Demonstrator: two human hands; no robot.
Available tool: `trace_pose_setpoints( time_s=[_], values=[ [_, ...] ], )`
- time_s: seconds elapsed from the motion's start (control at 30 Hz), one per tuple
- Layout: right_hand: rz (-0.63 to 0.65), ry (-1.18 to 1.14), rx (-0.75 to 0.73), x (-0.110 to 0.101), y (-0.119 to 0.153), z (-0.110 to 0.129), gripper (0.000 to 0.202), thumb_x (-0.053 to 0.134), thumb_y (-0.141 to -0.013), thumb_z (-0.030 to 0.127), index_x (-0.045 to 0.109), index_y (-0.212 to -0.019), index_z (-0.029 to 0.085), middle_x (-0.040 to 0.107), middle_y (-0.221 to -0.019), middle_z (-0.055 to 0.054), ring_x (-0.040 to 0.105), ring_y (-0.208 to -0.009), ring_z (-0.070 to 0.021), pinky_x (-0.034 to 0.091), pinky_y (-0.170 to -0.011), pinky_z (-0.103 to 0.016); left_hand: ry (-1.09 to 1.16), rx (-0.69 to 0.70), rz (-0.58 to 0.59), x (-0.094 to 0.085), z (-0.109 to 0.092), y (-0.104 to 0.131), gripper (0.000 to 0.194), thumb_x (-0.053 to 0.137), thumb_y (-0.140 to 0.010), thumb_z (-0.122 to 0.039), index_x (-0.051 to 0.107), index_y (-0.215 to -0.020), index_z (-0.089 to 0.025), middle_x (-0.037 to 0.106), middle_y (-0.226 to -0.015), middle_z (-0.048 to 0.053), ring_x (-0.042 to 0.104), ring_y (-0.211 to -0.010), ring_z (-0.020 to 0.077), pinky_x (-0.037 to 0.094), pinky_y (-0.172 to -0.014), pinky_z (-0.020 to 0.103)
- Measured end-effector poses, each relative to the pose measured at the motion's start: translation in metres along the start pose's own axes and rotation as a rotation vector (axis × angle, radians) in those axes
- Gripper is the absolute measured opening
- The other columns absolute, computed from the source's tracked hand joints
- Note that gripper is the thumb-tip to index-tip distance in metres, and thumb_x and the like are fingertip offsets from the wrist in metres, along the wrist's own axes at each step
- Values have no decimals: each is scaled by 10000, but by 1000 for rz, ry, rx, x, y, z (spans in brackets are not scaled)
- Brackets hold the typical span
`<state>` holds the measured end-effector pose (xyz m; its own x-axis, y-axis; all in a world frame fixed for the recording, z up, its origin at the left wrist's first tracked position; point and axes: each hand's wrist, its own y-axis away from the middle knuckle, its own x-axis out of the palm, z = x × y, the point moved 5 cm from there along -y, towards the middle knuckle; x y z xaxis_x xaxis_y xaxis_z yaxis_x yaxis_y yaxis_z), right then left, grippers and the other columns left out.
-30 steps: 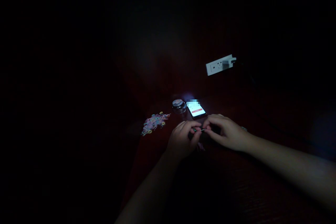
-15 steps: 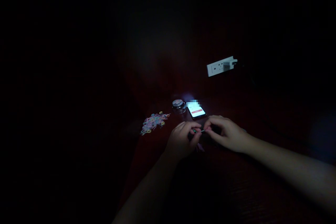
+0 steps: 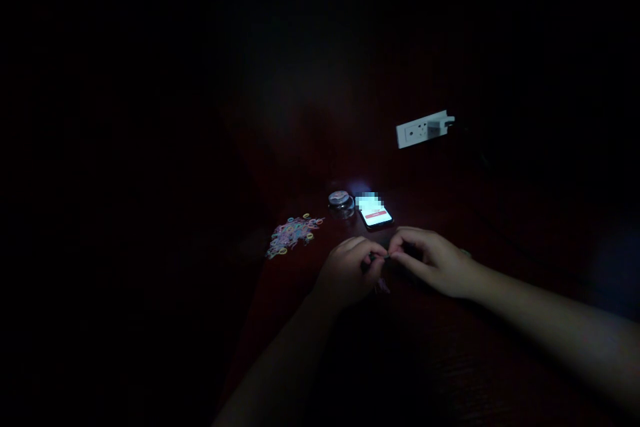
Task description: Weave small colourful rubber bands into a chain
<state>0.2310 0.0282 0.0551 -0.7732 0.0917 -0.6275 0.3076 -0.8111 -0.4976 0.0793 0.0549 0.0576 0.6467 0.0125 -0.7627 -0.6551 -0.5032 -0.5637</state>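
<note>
My left hand [image 3: 350,270] is closed in a pinch, with a small dark greenish band [image 3: 387,256] at its fingertips. Thumb and forefinger of my right hand [image 3: 433,260] pinch the other end of that band, so the fingertips of both hands nearly meet. Just below them on the dark red table lie a few purple bands [image 3: 382,285], partly hidden by my left hand. A loose pile of small colourful bands [image 3: 293,235] is spread to the left of my hands.
A lit phone [image 3: 375,212] lies beyond my hands. Beside it, on the left, stands a clear jar with a patterned lid [image 3: 339,197]. A white socket strip [image 3: 423,130] with a plug in it is farther back. The surroundings are very dark.
Both hands have shifted slightly down in the view, and their fingertips are closer together. The green bit at my left fingers shows less. Both still pinch the band.
</note>
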Motion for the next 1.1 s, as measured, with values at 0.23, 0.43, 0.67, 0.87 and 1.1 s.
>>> trace_pose_setpoints(
  time_s=[0.23, 0.43, 0.67, 0.87, 1.1],
  values=[
    [47, 38, 16, 3, -1, 0, 137, 512, -888, 286, 581, -826, 185, 618, -783, -25, 551, -736, -162, 423, -692, -300, -5, -23, 24, -2, -1, 0, 38, 566, -829, -174, 594, -847, -190, 601, -806, 3, 542, -761, 141, 414, -692, 271],
    [61, 53, 42, 3, -1, 1, 151, 502, -895, 301, 565, -821, 186, 605, -767, -19, 533, -696, -151, 411, -652, -285, 5, -44, 40, 0, 1, 1, 17, 569, -834, -192, 585, -836, -193, 589, -785, -4, 541, -759, 137, 401, -688, 261],
    [69, 60, 74, 2, -2, 5, 163, 496, -892, 314, 568, -817, 188, 614, -766, -21, 537, -682, -151, 416, -636, -285, -9, -133, 79, 0, 3, 0, 54, 524, -883, -229, 565, -870, -196, 589, -830, -6, 536, -785, 138, 403, -694, 260],
    [89, 48, 73, 4, -1, 2, 162, 502, -891, 326, 566, -821, 195, 615, -775, -15, 547, -704, -154, 428, -652, -288, -2, -171, 73, 1, 3, -2, 60, 489, -896, -211, 543, -880, -191, 608, -893, 11, 546, -811, 145, 406, -703, 265],
    [95, 27, 102, 7, -2, -3, 189, 500, -897, 353, 557, -816, 193, 595, -768, -16, 543, -696, -149, 429, -624, -273, 14, -164, 50, 0, 2, 0, 41, 524, -882, -231, 546, -902, -203, 606, -900, 0, 546, -823, 144, 417, -718, 262]
  ],
)
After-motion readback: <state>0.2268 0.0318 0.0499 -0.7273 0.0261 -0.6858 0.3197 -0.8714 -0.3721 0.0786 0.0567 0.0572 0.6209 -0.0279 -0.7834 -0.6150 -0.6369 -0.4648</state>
